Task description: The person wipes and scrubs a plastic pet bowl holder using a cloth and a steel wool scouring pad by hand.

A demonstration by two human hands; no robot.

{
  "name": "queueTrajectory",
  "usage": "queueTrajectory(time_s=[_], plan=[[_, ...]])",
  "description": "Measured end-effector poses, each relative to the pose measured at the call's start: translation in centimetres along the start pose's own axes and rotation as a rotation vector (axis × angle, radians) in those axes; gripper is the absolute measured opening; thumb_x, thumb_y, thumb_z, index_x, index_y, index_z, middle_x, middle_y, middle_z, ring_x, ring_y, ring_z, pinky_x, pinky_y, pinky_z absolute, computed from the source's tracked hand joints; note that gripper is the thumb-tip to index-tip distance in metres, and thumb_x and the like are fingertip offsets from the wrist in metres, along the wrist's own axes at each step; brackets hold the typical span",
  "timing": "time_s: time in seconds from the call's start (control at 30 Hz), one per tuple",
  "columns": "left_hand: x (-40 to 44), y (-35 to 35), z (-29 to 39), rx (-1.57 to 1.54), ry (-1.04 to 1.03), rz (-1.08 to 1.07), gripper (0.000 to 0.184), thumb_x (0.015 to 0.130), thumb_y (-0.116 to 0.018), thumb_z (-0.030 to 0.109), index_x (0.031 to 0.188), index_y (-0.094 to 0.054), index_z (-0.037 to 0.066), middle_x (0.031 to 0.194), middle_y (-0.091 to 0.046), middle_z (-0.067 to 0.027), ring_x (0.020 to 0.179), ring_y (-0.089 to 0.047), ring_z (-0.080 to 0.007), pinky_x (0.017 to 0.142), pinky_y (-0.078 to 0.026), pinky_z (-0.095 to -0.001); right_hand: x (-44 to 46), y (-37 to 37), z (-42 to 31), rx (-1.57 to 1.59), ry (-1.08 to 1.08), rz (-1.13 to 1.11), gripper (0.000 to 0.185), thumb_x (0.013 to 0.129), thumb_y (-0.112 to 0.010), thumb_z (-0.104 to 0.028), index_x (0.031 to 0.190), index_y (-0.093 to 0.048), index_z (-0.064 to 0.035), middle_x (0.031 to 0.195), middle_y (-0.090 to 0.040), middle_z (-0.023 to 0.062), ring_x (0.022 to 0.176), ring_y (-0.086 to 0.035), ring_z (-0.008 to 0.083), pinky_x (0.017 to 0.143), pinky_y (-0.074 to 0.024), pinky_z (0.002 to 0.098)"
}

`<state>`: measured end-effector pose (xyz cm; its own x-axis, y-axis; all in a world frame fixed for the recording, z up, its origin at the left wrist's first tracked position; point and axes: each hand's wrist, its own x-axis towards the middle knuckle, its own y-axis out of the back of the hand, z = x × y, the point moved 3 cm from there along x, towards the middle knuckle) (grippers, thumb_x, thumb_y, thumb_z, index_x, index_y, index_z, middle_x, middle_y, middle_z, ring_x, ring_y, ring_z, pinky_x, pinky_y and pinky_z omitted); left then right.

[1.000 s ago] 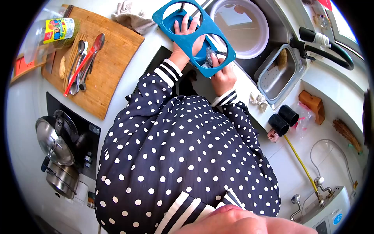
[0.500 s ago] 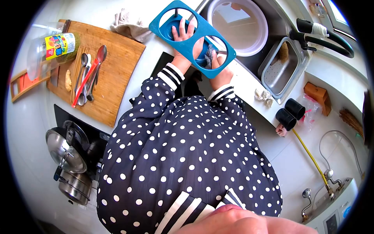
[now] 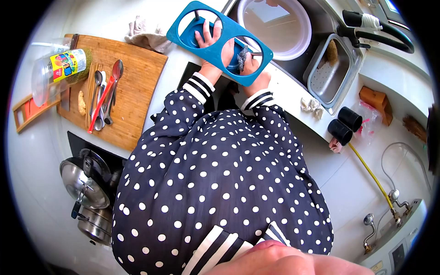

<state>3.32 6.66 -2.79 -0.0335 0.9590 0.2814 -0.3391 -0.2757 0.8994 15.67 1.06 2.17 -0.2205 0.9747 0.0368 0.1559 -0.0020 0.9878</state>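
Observation:
A blue two-hole rack (image 3: 231, 31) is tilted over the counter edge in front of me, with a lower panel showing through its round openings. My left hand (image 3: 208, 39) reaches in under the top panel, its fingers spread and lying against the lower panel, seen through the left opening. Inside the right opening, my right hand (image 3: 260, 81) pinches a grey steel wool scrubber (image 3: 242, 56) against the rack's inner side. Part of the left palm and the right hand is hidden behind the top panel.
Beyond the rack, a white basin (image 3: 308, 34) of cloudy water sits in the sink. A cutting board (image 3: 133, 82) at left carries spoons, chopsticks, ginger and a plastic jar (image 3: 68, 64). A crumpled cloth (image 3: 149, 39) lies beside it. Two black cups (image 3: 340, 132) are at right.
The view has shifted slightly, moving the rack up and left in the picture. Within the right opening, my right fingers and the scrubber have moved a little. The left fingers stay spread.

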Motion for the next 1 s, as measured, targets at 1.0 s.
queueTrajectory(time_s=[1.0], plan=[[-0.2, 0.8, 0.2, 0.018, -0.013, 0.039, 0.033, 0.095, -0.045, 0.034, 0.108, -0.066, 0.011, 0.127, -0.053, -0.0146, 0.134, -0.023, -0.0386, 0.102, -0.02, -0.066, -0.6, 1.7, 6.2, 0.016, 0.029, -0.024, 0.038, 0.076, -0.059, -0.006, 0.11, -0.064, -0.0228, 0.079, -0.062, 0.0026, 0.07, -0.064, 0.0242, 0.057, -0.051, 0.0367]])
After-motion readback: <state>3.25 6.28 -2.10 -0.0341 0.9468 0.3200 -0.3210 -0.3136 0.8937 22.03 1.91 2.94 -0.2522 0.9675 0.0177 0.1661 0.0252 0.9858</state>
